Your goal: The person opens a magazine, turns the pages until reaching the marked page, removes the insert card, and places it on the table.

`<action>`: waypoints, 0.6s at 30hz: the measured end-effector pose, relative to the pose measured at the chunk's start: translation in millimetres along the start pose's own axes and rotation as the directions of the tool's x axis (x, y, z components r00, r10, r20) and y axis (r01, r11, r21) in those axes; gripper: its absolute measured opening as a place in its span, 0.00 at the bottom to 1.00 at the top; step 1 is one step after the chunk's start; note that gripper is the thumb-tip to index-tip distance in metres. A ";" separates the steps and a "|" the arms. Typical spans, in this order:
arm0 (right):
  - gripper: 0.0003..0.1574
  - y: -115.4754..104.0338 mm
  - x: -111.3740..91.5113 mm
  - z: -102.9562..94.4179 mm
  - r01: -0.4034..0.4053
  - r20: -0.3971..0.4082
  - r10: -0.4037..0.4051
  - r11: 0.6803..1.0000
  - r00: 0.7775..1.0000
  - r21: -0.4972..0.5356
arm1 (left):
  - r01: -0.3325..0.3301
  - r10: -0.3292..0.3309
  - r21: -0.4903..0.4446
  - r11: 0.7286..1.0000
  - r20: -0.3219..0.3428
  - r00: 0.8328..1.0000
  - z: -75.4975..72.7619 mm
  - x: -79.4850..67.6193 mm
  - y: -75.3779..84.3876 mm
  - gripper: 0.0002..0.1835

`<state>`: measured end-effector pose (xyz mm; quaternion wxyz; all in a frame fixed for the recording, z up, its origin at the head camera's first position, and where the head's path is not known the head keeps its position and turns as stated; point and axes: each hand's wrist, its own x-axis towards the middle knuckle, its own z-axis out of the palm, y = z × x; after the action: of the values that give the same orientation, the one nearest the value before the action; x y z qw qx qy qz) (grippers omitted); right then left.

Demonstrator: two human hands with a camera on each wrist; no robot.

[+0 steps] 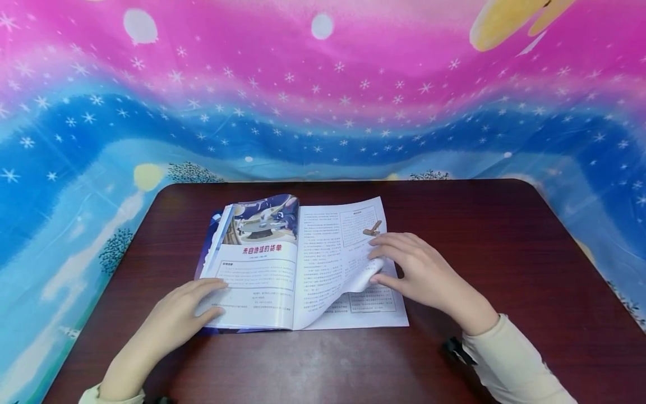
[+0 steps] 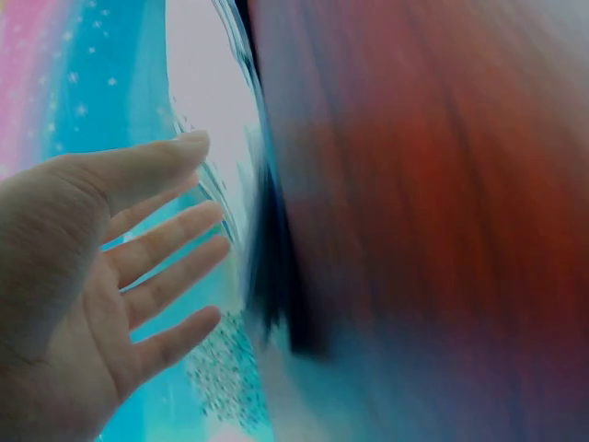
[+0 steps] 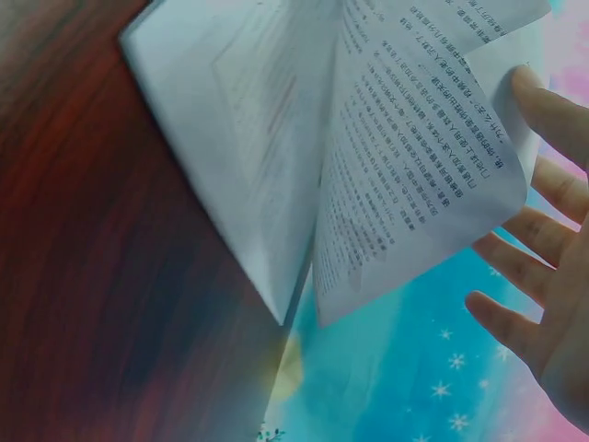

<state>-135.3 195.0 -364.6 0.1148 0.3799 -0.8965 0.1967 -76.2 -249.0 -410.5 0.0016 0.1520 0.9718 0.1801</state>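
An open magazine (image 1: pixel 257 306) lies on the table, with a colour picture and red title on its left page. My right hand (image 1: pixel 424 275) pinches the edge of a printed right-hand page (image 3: pixel 414 184) between thumb and fingers. That page's near corner is lifted and curled over, and the page beneath shows below it. At the left page's outer edge is my left hand (image 1: pixel 174 314), its thumb and fingers spread and fairly straight. The left wrist view has the left hand (image 2: pixel 120 249) beside the magazine's stacked page edges (image 2: pixel 216 74), partly blurred.
The dark reddish-brown table (image 1: pixel 504 241) has rounded far corners. Behind it and down both sides hangs a pink and blue cloth (image 1: pixel 323 106) with snowflake prints. A dark band (image 1: pixel 458 350) sits by the right sleeve's cuff.
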 end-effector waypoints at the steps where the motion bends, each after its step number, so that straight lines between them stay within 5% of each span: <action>1: 0.25 -1.2 1.5 -0.5 -0.002 0.000 0.002 1.000 1.000 0.005 | -0.012 0.012 0.001 1.000 -0.007 1.000 0.0 1.8 3.8 0.23; 11: 0.24 -12.7 17.7 -6.2 0.010 -0.024 -0.010 1.000 1.000 0.001 | -0.167 0.168 0.010 0.986 -0.091 0.982 -3.7 20.6 42.8 0.19; 18: 0.25 -22.8 32.2 -10.4 0.047 -0.053 -0.048 0.999 0.997 -0.016 | -0.296 0.283 -0.061 0.953 -0.155 0.946 -12.7 33.5 79.0 0.22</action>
<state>-140.2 164.7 -337.8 0.1460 0.3948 -0.8854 0.1971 -85.6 -173.3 -369.2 -0.0889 0.2794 0.9281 0.2293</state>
